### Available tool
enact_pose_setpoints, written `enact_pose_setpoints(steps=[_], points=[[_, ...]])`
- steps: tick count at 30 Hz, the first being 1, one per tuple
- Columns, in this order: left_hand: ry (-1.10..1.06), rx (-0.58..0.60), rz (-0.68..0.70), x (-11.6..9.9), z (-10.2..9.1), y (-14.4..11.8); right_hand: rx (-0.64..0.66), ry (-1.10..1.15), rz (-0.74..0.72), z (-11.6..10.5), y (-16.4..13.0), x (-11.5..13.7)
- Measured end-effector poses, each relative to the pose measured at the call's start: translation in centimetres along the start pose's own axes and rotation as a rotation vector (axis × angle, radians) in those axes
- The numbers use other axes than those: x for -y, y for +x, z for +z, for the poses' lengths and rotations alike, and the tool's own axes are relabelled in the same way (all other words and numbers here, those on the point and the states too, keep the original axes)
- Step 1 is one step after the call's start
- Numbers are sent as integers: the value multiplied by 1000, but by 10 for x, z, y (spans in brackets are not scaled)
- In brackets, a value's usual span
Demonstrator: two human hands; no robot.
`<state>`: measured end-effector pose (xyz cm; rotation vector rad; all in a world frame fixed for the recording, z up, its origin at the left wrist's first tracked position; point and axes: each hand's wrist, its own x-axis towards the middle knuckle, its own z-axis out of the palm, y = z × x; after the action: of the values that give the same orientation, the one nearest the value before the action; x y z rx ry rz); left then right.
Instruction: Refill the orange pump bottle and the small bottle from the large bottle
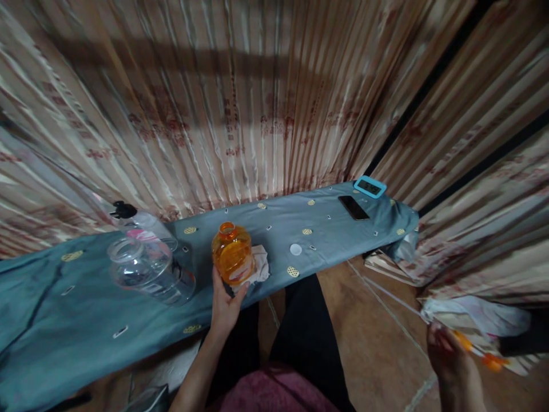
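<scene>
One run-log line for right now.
Left hand: holding uncapped orange bottle | Right hand: holding blurred, partly orange item | Large clear bottle: left of orange bottle

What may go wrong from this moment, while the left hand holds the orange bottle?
The uncapped orange bottle is near the front edge of the table, so it might fall if the left hand slips; I cannot tell whether it holds liquid. The front clear bottle stands close by on the left and could be knocked over. The right hand holds a slim item with orange parts away from the table, so a loose grip might drop it.
</scene>
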<state>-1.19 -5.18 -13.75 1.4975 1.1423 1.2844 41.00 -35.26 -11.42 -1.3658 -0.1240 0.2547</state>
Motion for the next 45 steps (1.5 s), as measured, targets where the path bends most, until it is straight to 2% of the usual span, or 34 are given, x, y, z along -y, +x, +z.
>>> enact_pose_setpoints(steps=[3,6,9,13,17,20,23,33,36,38,40,45], points=[[-9,-7,3,-2,0,2,-9,155,144,6,-10,6],[12,-22,-12,-7,1,4,78,320,301,41,-20,16],[27,-36,-16,-14,3,6,228,485,392,98,-30,33],[10,-34,1,-22,5,8,463,583,418,184,-48,60],[19,-20,-30,-24,5,8,621,554,314,256,-63,86],[16,-39,-53,-21,5,8,682,484,184,294,-69,103],[-15,-58,-48,-18,7,8,760,391,80,316,-77,121],[-81,-55,-50,-18,7,8,1025,178,-276,357,-108,202],[-98,-49,-46,-19,7,9,1138,109,-321,376,-117,217],[-114,-43,-46,-19,8,10,1216,72,-306,388,-125,215],[-136,-35,-42,-20,8,11,1293,26,-277,400,-134,202],[-161,-15,-43,-23,9,11,1420,-84,-229,417,-153,145]])
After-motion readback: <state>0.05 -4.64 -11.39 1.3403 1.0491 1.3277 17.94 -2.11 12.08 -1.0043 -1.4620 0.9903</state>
